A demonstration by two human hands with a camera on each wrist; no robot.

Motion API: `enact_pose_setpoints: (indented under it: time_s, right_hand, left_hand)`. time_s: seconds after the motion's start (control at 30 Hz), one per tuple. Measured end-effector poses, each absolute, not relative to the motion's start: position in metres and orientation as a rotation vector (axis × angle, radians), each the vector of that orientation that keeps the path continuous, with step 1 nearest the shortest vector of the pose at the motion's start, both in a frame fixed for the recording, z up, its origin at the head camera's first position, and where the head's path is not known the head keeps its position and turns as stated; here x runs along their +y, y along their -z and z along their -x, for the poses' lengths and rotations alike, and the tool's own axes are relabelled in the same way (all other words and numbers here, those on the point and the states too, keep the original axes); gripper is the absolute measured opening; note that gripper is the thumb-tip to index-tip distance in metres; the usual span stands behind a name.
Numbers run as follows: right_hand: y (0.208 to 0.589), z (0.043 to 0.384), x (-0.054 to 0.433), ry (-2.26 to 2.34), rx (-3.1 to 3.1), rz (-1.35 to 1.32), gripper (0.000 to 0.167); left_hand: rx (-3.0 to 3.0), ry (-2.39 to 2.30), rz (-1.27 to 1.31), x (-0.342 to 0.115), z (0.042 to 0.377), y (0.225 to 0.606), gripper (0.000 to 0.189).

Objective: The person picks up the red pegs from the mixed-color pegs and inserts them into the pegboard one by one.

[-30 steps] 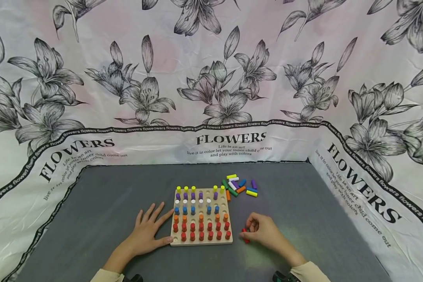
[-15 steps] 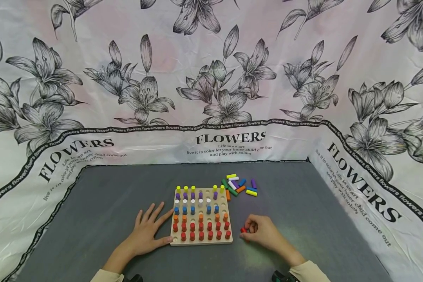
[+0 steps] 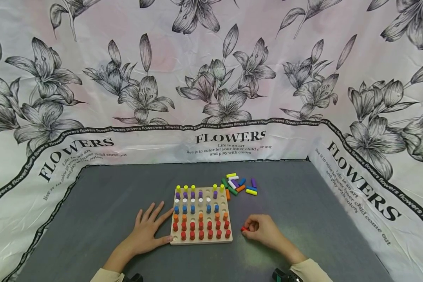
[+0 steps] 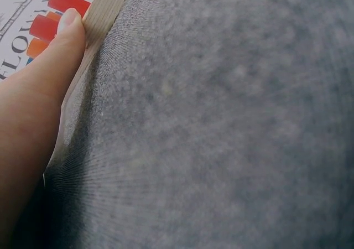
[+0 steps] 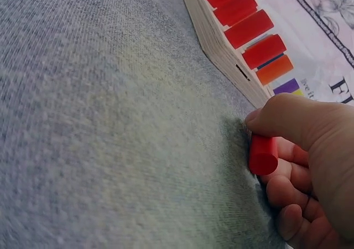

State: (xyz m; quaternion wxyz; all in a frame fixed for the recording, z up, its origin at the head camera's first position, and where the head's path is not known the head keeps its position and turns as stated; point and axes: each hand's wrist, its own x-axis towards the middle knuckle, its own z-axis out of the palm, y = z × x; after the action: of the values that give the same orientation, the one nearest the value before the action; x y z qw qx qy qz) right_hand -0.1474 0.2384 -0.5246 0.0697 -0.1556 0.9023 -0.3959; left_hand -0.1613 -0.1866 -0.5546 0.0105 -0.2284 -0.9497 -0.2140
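Observation:
A wooden pegboard (image 3: 216, 241) stands on the dark grey table, with rows of yellow, purple, white, blue, orange and red pegs in its holes. Some holes hold no peg, among them the front left corner one. My left hand (image 3: 148, 229) lies spread at the board's left side, its thumb on the front left corner and a fingertip at the left edge. To the right of the board, my right hand (image 3: 262, 231) pinches a red peg (image 5: 263, 155) between thumb and fingers, low over the table. The right wrist view shows the peg's round end pointing towards the camera.
Behind the board's right corner lies a loose heap of coloured pegs (image 3: 232, 184), in green, white, purple, blue, orange and yellow. One orange peg (image 3: 227, 194) lies against the board's right edge. A flower-printed cloth (image 3: 229, 149) stands as a wall behind and beside the table.
The red peg has turned in my right fingers, from pointing down towards the table to lying more level. My left hand and the board have stayed put.

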Motion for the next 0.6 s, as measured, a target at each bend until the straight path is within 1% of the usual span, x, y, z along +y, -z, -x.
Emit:
enact_pose_setpoints:
  time_s: [0.37, 0.6]
  right_hand:
    - [0.514, 0.149, 0.224, 1.181, 2.730, 0.575, 0.012]
    - [0.502, 0.151, 0.210, 1.194, 2.722, 0.680, 0.008]
  left_hand:
    - [-2.886, 0.680, 0.760, -0.185, 0.161, 0.547, 0.082]
    - [-2.944, 0.654, 0.721, -0.187, 0.161, 0.552, 0.085]
